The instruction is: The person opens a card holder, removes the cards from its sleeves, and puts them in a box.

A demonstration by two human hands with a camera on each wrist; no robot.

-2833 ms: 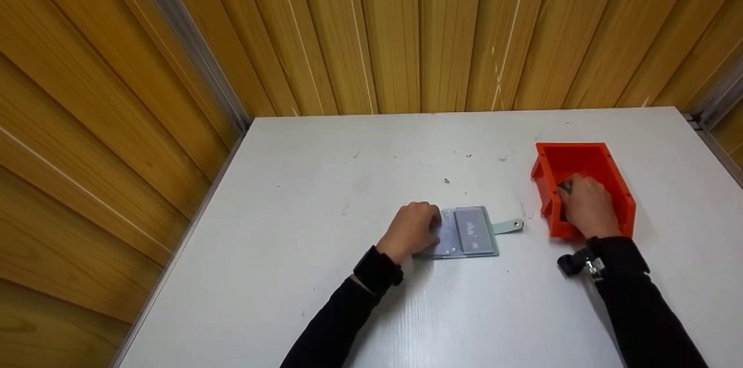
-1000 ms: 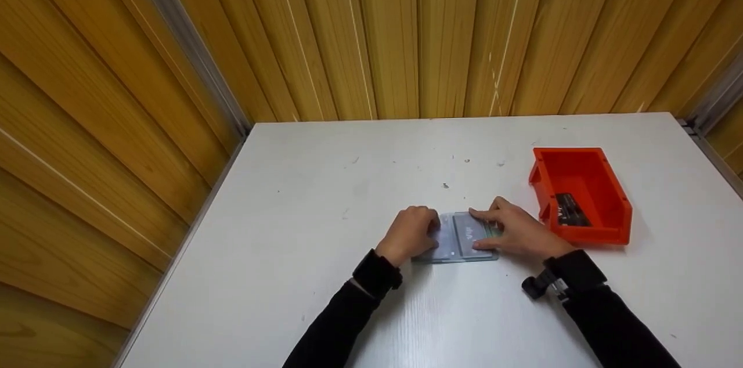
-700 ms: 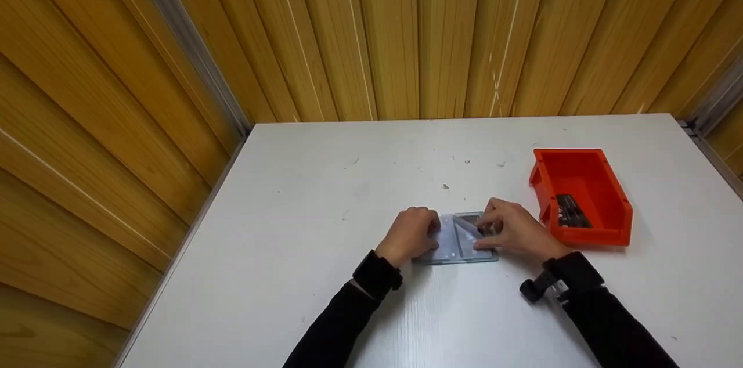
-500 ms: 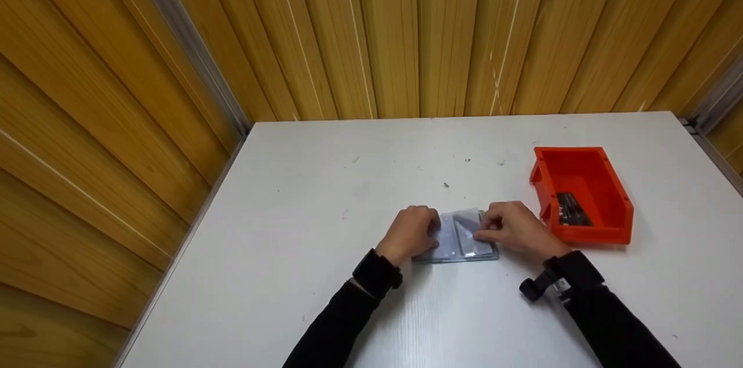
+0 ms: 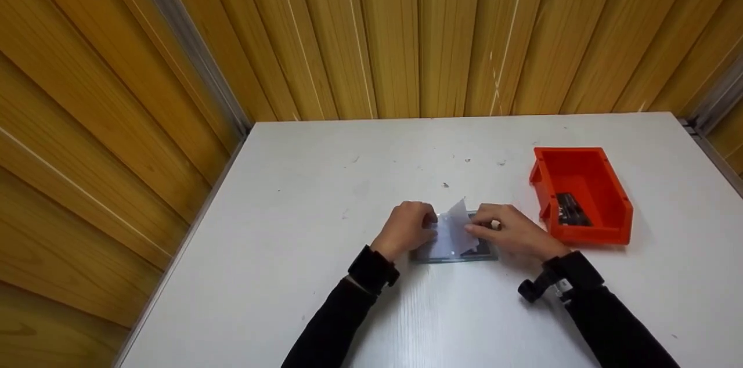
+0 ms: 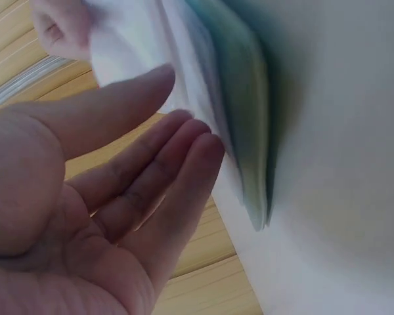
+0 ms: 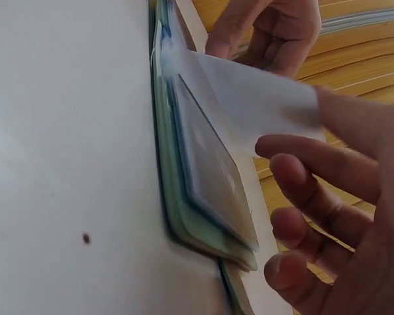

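A pale green card holder (image 5: 487,253) lies spread on the white table, its clear sleeve pages facing up. My right hand (image 5: 514,231) pinches a translucent page (image 7: 256,98) between thumb and index finger; the page stands raised and leans left. Under it, the right side of the holder shows a dark card-like insert (image 7: 213,164). My left hand (image 5: 403,228) rests at the left pages. In the left wrist view its thumb and fingers are extended and apart, with fingertips (image 6: 207,147) against the page edges beside the green cover (image 6: 246,98).
To the right stands an orange-red open-front bin (image 5: 624,199) with black printed cards (image 5: 572,210) inside. Wood-patterned walls (image 5: 395,37) border the table (image 5: 302,194) at the back and left.
The right hand came from the bin to the card holder, took hold of a page's right edge, and lifted and swung it leftward. Meanwhile, the left hand stayed at the left pages, shifting slightly.
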